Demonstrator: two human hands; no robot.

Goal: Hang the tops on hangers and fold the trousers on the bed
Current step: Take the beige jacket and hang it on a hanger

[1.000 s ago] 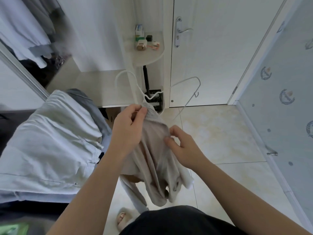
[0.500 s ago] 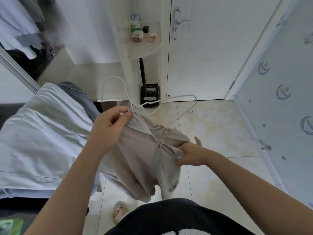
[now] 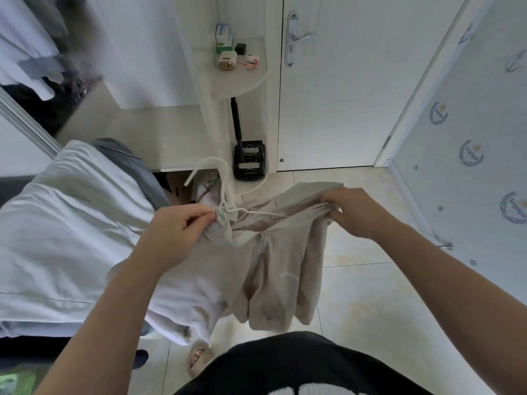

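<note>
Nearest, at six o'clock, the beige zip top (image 3: 256, 266) hangs bunched between both hands. At eight o'clock the left hand (image 3: 182, 223) pinches the ribbed collar against the neck of the white hanger (image 3: 211, 159). At three o'clock the right hand (image 3: 350, 209) is clamped on shoulder fabric, stretching it over the hanger arm. The main risk is that shoulder slipping off the thin arm if let go early. The zip looks open near the collar, so the top could slide lopsided. The bed (image 3: 71, 223) lies farther off at nine o'clock.
</note>
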